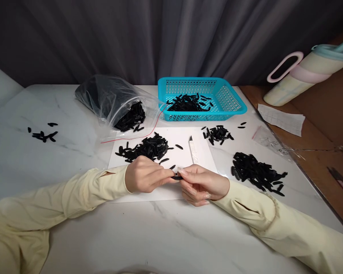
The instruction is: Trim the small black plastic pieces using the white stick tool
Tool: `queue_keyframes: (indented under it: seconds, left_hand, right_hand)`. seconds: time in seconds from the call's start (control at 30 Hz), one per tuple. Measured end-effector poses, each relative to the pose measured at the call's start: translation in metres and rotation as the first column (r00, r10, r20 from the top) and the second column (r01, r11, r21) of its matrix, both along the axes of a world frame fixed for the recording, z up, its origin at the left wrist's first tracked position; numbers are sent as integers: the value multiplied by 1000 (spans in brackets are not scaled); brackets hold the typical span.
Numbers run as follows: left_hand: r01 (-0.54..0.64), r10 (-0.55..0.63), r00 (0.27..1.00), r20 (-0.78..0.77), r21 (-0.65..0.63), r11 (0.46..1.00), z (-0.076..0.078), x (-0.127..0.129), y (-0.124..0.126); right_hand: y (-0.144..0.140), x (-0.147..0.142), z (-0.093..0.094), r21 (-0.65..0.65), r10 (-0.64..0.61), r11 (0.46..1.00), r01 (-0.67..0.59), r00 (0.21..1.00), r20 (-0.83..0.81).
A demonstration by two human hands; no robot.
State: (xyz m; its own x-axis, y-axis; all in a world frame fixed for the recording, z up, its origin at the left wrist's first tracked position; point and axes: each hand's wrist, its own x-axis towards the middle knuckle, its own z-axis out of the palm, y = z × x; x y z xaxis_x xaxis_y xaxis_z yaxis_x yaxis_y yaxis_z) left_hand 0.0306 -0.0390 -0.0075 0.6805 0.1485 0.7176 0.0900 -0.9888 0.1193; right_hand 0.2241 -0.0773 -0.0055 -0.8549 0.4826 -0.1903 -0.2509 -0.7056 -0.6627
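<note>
Between the fingertips of both hands is one small, slender black piece (176, 177), ridged at the edges like the others around it; its exact kind I cannot make out. My left hand (144, 175) pinches its left end. The thumb and forefinger of my right hand (201, 182) close on its right end, with the other fingers curled below. Just beyond the hands, a heap of similar black pieces (151, 147) lies on a white sheet (180, 140). A craft knife (193, 150) with a pale handle rests on the sheet, blade pointing away.
A clear zip bag (103, 101) spills black pieces at the back left. Behind stands a blue plastic basket (231, 102) holding more. Other piles (255, 171) lie right, and a few pieces (44, 136) left. A tumbler (305, 76) and paper slip (282, 118) are at far right.
</note>
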Motion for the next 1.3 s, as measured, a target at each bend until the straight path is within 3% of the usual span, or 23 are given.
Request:
queue_keyframes:
  seconds: [0.93,1.3]
  left_hand:
    - [-24,26,999,31,-46,999,-2,0,-1]
    - [-10,12,1000,24,-84,996,1,0,-1]
  right_hand:
    - [2,2,-2,-2,32,999,-32,999,-4]
    - [0,1,-1,5,-23,1000,23,1000,-11]
